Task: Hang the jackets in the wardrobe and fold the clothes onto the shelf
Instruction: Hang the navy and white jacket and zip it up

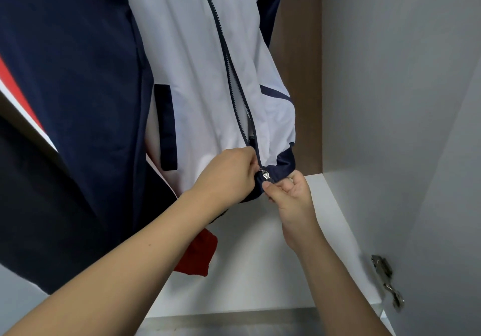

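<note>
Hanging at frame centre in the wardrobe (390,75), white jacket (197,75): left hand (229,176) pinches the hem beside the zipper slider (265,175); right hand (291,195) pinches the opposite hem. Fabric looks light, limp, probably slippery; grip the firmer hem band.

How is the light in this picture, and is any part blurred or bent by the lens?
Head view: soft, even light, no glare; the arms cast faint shadows on the white shelf. The wide lens bends the wardrobe wall and tilts the white jacket. The zip slider between left hand and right hand looks slightly soft.
</note>
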